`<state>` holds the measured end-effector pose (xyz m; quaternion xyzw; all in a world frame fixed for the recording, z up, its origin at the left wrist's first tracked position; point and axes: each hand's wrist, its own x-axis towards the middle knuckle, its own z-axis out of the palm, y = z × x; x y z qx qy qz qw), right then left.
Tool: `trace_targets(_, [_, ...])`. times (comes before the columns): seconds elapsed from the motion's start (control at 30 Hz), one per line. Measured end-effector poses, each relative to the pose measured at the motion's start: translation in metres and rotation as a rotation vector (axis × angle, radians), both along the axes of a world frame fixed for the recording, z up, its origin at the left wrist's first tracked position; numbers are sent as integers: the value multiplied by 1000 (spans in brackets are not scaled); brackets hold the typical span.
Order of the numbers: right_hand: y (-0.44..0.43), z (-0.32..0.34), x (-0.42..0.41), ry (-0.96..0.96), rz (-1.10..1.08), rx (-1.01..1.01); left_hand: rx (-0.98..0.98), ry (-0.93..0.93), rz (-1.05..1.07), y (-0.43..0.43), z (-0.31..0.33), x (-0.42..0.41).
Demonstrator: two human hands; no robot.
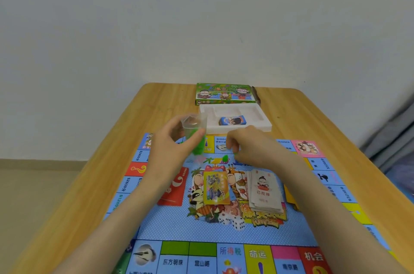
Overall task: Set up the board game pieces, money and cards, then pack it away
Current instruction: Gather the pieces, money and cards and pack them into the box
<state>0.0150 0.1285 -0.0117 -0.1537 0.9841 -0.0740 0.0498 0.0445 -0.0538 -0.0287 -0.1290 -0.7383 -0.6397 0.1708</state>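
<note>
Head view | left hand (177, 139) curls round clear cup (193, 124) above far edge of board (156, 224) | right hand (248, 146) pinches green piece (235, 155) at board surface, blurred | advice: hold cup low, upright; one piece per pinch

The one head-worn camera is looking forward and down along the table (89, 184), facing the pale wall (201, 16) behind its far edge. It is sitting close above the game board (170, 229), whose near edge is running out of frame.

Clear container (194, 124) in left hand (172, 142) over game board (170, 225)
</note>
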Motion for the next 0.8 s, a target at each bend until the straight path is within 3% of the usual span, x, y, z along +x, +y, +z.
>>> trace_targets(0.1, [-5, 0, 0, -4, 33, -96, 10, 6, -7, 0, 2, 1])
trace_targets(0.43, [-9, -9, -3, 14, 117, -87, -23, -8, 0, 2, -1, -1])
trace_targets(0.53, [-5, 3, -1, 100, 18, -368, -46, -13, -23, 3, -2, 0])
trace_targets(0.67, [-12, 31, 13, 154, -24, -1022, -66, -9, -40, 5, -3, -1])
trace_targets(0.73, [-23, 40, 19, 140, 33, -1059, -86, 4, -47, 6, -3, 0])
trace_targets(0.8, [-32, 43, 20, 158, 77, -938, -104, 16, -48, 5, -3, 1])
